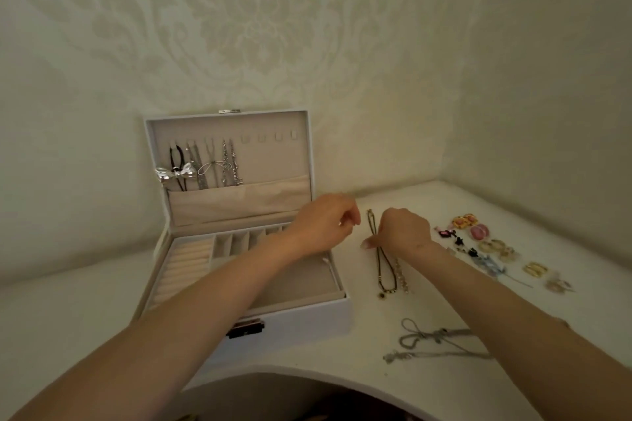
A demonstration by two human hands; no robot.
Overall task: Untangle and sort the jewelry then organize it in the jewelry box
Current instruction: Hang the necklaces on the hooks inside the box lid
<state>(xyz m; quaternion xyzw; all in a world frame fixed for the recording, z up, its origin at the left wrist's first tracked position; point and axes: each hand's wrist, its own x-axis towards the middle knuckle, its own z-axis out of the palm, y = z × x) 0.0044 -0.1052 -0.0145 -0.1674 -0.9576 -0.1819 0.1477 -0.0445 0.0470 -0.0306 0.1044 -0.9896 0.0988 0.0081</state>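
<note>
Both bare forearms reach forward from the lower corners. The left hand [325,222] hovers over the right rear corner of the white rectangular jewelry box with beige lining [290,321], knuckles up and fingers curled in towards the thumb; I cannot tell whether the fingertips pinch anything. The right hand [405,231] is just beside it over the white table [68,301], wrist bent, thumb and fingers pinching the dark cord necklace with a small round pendant [384,278] partway along; its upper loop stands above the fingers and the rest trails down onto the table. A pale beaded chain [400,275] lies against it, partly hidden by the right wrist. The left forearm covers part of the box's tray and compartments. The right forearm crosses the silvery chain necklaces [431,340] near the table's front edge. The small colourful earrings [478,239] at the right are blurred. The dark metal clasp [246,329] on the box front is too blurred to read
</note>
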